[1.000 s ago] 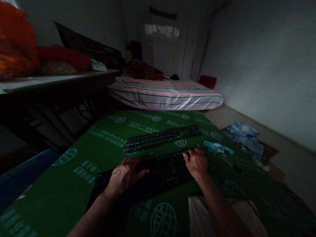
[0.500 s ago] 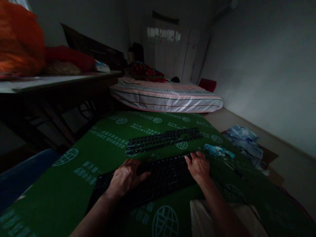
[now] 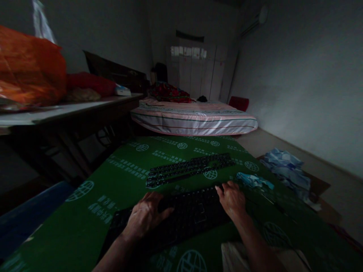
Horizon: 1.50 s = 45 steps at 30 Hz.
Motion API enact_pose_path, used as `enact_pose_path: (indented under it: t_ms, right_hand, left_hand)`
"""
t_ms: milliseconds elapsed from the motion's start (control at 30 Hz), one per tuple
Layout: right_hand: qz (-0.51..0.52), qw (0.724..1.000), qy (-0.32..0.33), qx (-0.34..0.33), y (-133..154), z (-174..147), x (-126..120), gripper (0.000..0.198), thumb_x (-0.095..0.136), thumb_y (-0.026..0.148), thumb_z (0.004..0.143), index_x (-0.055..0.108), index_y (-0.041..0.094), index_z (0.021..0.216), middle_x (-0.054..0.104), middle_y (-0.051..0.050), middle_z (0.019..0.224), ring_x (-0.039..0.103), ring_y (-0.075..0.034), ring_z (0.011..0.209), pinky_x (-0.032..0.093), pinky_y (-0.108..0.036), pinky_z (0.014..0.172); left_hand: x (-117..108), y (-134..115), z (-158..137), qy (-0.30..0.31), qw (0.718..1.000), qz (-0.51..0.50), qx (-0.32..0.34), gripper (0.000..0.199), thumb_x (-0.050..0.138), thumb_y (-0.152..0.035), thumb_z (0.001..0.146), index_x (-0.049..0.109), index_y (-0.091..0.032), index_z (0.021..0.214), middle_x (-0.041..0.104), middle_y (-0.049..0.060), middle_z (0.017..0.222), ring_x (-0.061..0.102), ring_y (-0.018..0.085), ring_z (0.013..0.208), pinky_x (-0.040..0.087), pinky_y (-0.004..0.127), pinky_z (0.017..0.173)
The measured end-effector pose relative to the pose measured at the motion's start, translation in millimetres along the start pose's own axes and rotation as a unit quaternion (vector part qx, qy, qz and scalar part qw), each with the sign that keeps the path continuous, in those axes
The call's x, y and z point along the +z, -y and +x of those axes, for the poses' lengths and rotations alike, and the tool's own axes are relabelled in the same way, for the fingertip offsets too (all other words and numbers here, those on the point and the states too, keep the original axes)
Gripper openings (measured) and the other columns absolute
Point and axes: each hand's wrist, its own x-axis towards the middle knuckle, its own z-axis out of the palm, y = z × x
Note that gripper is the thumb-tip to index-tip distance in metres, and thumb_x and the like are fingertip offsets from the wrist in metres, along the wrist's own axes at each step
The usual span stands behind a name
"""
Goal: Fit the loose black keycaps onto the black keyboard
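Observation:
A black keyboard point(image 3: 187, 213) lies slightly slanted on the green printed cloth point(image 3: 119, 172), near its front. My left hand point(image 3: 146, 213) is closed over its far edge left of the middle, thumb stretched across the top; the fingertips are hidden. At the far right corner, my right hand point(image 3: 232, 198) grips the keyboard's edge with thumb and bent fingers. Beyond it, loose black keycaps point(image 3: 184, 168) lie in long rows. A crumpled blue-and-white cloth point(image 3: 253, 180) sits right of my right hand, and a thin screwdriver-like tool point(image 3: 273, 204) lies past it.
A striped bed point(image 3: 195, 119) stands beyond the green surface. At left are a long table point(image 3: 113, 101) with an orange bag point(image 3: 31, 70) and a blue object point(image 3: 34, 211). Clothes point(image 3: 286, 166) lie at right. A pale cloth point(image 3: 235, 255) is under my right forearm.
The view has tilted up, so everything sits lower in the picture. Both hands keep their places on the keyboard, and the keycap rows are unchanged.

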Motion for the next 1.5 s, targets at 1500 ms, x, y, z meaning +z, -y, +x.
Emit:
enact_pose_path:
  t_ms: [1500]
  right_hand:
    - [0.021, 0.963, 0.104, -0.250, 81, 185, 13, 0.019, 0.054, 0.017, 0.083, 0.071, 0.023, 0.088, 0.066, -0.001, 0.096, 0.058, -0.013, 0.092, 0.039, -0.020, 0.075]
  left_hand:
    - [4, -3, -12, -0.041, 0.997, -0.063, 0.017, 0.031, 0.056, -0.053, 0.078, 0.060, -0.025, 0.087, 0.064, 0.005, 0.079, 0.061, 0.021, 0.070, 0.052, 0.032, 0.059]
